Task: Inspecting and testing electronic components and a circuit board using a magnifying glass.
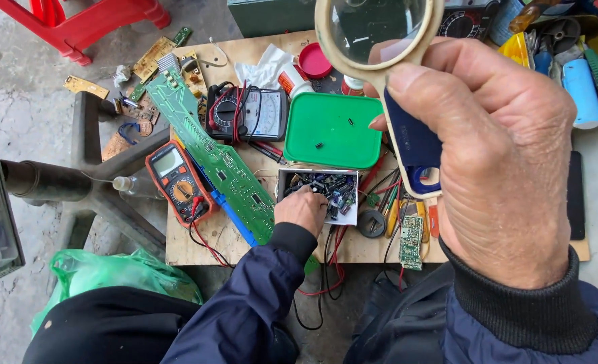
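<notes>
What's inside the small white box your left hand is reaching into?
The white box holds a heap of small dark electronic parts, some blue. The left hand rests over its near left corner, so the parts beneath the fingers and the box bottom are covered.

A magnifying glass (380, 40) with a cream round frame and a dark blue grip stands raised close to the camera, lens uppermost, handle pointing down. A small white box (319, 195), open on top and filled with dark, mixed electronic parts, sits flat on the wooden surface (198, 249), just below a green lid.
</notes>
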